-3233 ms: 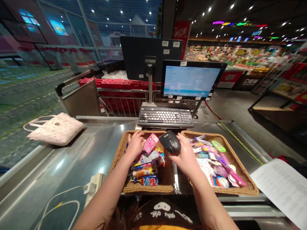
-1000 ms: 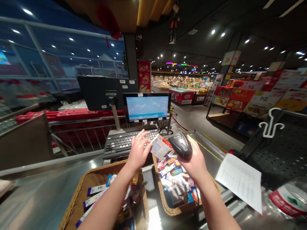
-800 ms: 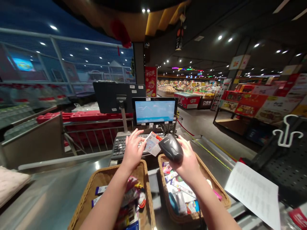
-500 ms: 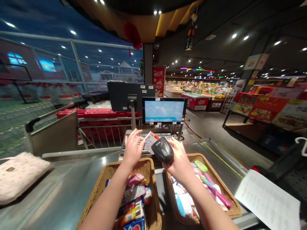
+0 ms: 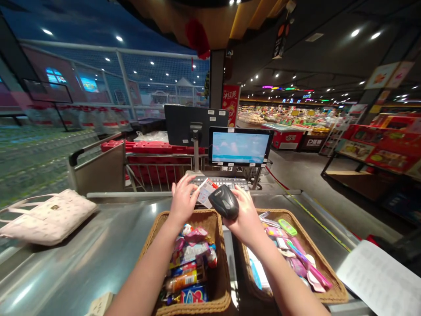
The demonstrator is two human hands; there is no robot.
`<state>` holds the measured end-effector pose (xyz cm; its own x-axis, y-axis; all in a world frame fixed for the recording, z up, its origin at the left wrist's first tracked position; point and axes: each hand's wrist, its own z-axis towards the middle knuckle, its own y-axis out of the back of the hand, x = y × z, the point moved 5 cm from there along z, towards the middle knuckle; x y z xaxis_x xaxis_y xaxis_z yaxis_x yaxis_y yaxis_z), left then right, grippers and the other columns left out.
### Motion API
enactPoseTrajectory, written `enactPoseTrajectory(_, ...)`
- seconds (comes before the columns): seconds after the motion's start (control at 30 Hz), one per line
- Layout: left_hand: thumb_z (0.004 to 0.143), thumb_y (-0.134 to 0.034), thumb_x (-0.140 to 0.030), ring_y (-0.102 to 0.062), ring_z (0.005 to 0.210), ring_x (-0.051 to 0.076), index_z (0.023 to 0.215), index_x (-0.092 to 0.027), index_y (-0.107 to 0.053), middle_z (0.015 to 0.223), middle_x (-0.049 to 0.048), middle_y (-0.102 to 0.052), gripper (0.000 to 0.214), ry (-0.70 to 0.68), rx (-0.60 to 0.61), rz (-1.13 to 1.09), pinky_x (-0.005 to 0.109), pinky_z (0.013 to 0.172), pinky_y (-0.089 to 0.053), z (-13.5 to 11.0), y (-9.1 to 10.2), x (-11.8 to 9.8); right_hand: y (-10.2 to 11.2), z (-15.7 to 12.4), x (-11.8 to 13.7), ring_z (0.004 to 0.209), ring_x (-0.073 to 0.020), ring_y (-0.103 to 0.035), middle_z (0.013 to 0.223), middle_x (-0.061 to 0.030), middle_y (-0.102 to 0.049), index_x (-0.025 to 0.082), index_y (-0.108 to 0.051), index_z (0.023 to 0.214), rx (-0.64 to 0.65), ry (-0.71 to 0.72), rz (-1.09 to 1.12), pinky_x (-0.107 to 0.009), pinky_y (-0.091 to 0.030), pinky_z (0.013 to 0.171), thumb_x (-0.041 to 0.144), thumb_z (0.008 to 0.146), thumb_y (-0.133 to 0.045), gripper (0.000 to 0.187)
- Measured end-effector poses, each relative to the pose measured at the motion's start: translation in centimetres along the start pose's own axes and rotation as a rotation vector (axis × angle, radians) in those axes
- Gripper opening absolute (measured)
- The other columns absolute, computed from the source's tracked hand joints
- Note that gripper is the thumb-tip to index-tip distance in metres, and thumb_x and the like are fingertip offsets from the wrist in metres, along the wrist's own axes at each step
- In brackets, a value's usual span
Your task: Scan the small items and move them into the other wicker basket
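Observation:
My right hand is wrapped round a black handheld barcode scanner, its head tilted toward the left. Between the fingers and thumb of my left hand is a small flat packet, white with a red-orange edge and a printed barcode. The scanner's head covers the packet's right part. Both hands are above the far ends of two wicker baskets. Under my left forearm, the left basket holds snack packets and a bottle-like item. Pens, pink and green items and white packs lie in the right basket.
A monitor and keyboard stand beyond my hands, beside a second screen's back. A pale handbag lies on the metal counter at left. Printed paper is at right, near a small beige block at bottom left.
The view has turned left, so the baskets, screens and handbag sit further right in the picture. Both hands keep their holds, with the scanner still over the packet.

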<state>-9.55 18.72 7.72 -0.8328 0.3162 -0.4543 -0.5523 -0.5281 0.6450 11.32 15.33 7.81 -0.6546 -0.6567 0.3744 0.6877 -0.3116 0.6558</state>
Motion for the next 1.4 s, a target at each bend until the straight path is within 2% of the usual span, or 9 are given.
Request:
enactPoseTrajectory(0.33, 0.091, -0.049, -0.023, -0.035, 0.145, 0.031, 0.078, -0.02, -0.06, 0.142, 0.0085, -0.057, 0.017, 0.088, 0.091, 0.124, 0.072, 0.113, -0.016, -3.8, 0.0, 3.3, -3.7, -0.3, -0.9, 0.144, -0.0407, -0.031, 0.139, -0.019, -0.053, 0.015, -0.066, 0.111, 0.046, -0.093, 0.002, -0.064, -0.027, 0.115, 0.018, 0.065, -0.063, 0.046)
enactPoseTrajectory(0.53, 0.092, -0.048, -0.021, -0.034, 0.145, 0.03, 0.076, -0.021, -0.061, 0.142, 0.0077, -0.058, 0.021, 0.174, 0.233, 0.213, 0.072, 0.114, -0.015, -7.7, -1.8, 6.3, -6.5, -1.1, -1.6, 0.146, -0.0417, -0.028, 0.146, -0.0178, -0.049, 0.017, -0.067, 0.111, 0.161, -0.179, 0.029, -0.067, -0.023, 0.114, 0.02, 0.067, -0.066, 0.043)
enactPoseTrajectory(0.67, 0.091, -0.046, -0.022, -0.036, 0.144, 0.029, 0.075, -0.021, -0.065, 0.14, 0.0072, -0.06, 0.025, 0.238, 0.4, 0.286, 0.069, 0.116, -0.015, -9.8, -3.6, 8.5, -7.9, -1.4, -1.6, 0.146, -0.0416, -0.028, 0.142, -0.0192, -0.051, 0.016, -0.068, 0.11, 0.188, -0.218, 0.065, -0.067, -0.022, 0.114, 0.021, 0.069, -0.066, 0.041)
enactPoseTrajectory(0.87, 0.09, -0.043, -0.019, -0.046, 0.137, 0.032, 0.106, -0.02, -0.072, 0.136, 0.0135, -0.062, 0.034, 0.335, 0.612, 0.389, 0.071, 0.114, -0.019, -11.7, -5.8, 12.1, -8.6, -2.5, -0.9, 0.144, -0.0383, -0.033, 0.139, -0.0158, -0.055, 0.019, -0.067, 0.111, 0.211, -0.238, 0.088, -0.064, -0.025, 0.115, 0.022, 0.068, -0.07, 0.043)
enactPoseTrajectory(1.03, 0.083, -0.051, -0.018, -0.042, 0.139, 0.038, 0.098, -0.019, -0.075, 0.135, 0.0185, -0.062, 0.027, 0.306, 0.692, 0.458, 0.076, 0.11, -0.015, -12.3, -7.0, 13.4, -7.6, -3.4, -1.7, 0.143, -0.0374, -0.036, 0.137, -0.0162, -0.056, 0.018, -0.066, 0.114, 0.187, -0.27, 0.092, -0.062, -0.026, 0.115, 0.021, 0.067, -0.07, 0.048)
enactPoseTrajectory(1.13, 0.078, -0.06, -0.022, -0.04, 0.14, 0.04, 0.089, -0.019, -0.075, 0.138, 0.0197, -0.058, 0.019, 0.26, 0.768, 0.529, 0.078, 0.108, -0.016, -12.4, -8.2, 12.7, -6.0, -4.0, -2.9, 0.142, -0.0384, -0.037, 0.136, -0.016, -0.057, 0.018, -0.065, 0.116, 0.148, -0.304, 0.082, -0.063, -0.027, 0.115, 0.021, 0.066, -0.069, 0.05)
enactPoseTrajectory(1.2, 0.081, -0.061, -0.027, -0.038, 0.142, 0.04, 0.092, -0.018, -0.074, 0.142, 0.021, -0.054, 0.019, 0.209, 0.761, 0.549, 0.076, 0.108, -0.019, -11.7, -9.0, 11.1, -4.6, -4.4, -3.8, 0.142, -0.0391, -0.037, 0.135, -0.016, -0.057, 0.019, -0.064, 0.117, 0.115, -0.331, 0.074, -0.065, -0.028, 0.114, 0.022, 0.066, -0.068, 0.051)
enactPoseTrajectory(1.27, 0.086, -0.058, -0.032, -0.036, 0.143, 0.039, 0.099, -0.018, -0.072, 0.147, 0.0216, -0.049, 0.024, 0.116, 0.686, 0.5, 0.074, 0.11, -0.02, -10.3, -9.8, 8.3, -3.0, -4.8, -4.9, 0.141, -0.0392, -0.038, 0.134, -0.0159, -0.057, 0.019, -0.062, 0.118, 0.061, -0.362, 0.06, -0.065, -0.028, 0.114, 0.02, 0.065, -0.068, 0.053)
enactPoseTrajectory(1.4, 0.087, -0.062, -0.035, -0.031, 0.146, 0.036, 0.114, -0.018, -0.066, 0.154, 0.0191, -0.04, 0.032, -0.107, 0.57, 0.301, 0.069, 0.114, -0.02, -7.3, -12.2, 0.9, 0.7, -5.8, -7.2, 0.138, -0.0364, -0.042, 0.129, -0.0141, -0.06, 0.018, -0.061, 0.119, -0.074, -0.38, -0.001, -0.057, -0.032, 0.116, 0.017, 0.064, -0.067, 0.055)
